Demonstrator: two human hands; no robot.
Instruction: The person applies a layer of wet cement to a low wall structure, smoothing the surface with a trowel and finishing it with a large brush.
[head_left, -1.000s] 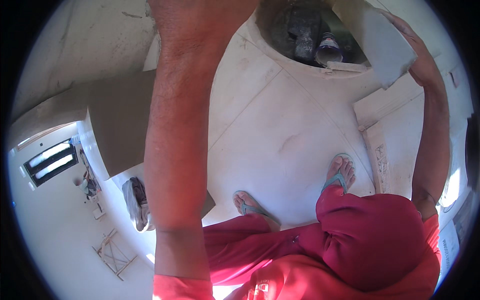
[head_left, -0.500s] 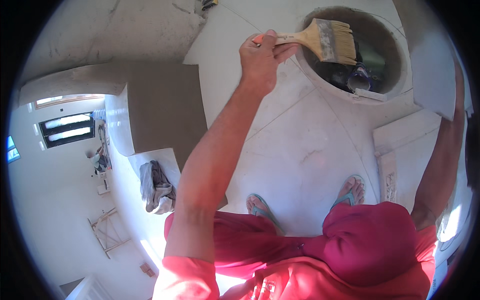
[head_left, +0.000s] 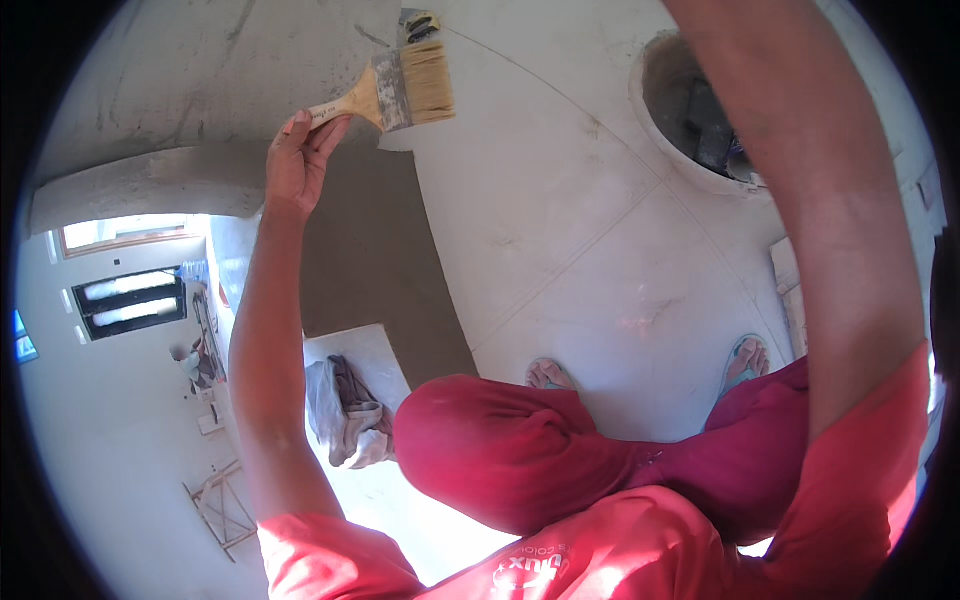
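Note:
My left hand is closed around the handle of a wide flat paintbrush. The brush has pale bristles, a smeared metal band and a wooden handle, and its bristles point right. Behind the hand and brush lie a rough grey plastered surface and a smooth darker grey patch. My right forearm stretches up past the top edge, so the right hand is out of sight. Partly behind that arm stands a round tub with a pale rim and dark things inside.
A small yellow-and-black tool lies past the brush. A crumpled grey cloth rests beside my knee. Pale floor with thin joint lines spreads around my sandalled feet. At far left are a wooden frame and another person.
My left hand has carried the paintbrush left, from over the tub to before the grey plaster. My right arm has swung up and inward, and the grey sheet near it has left view.

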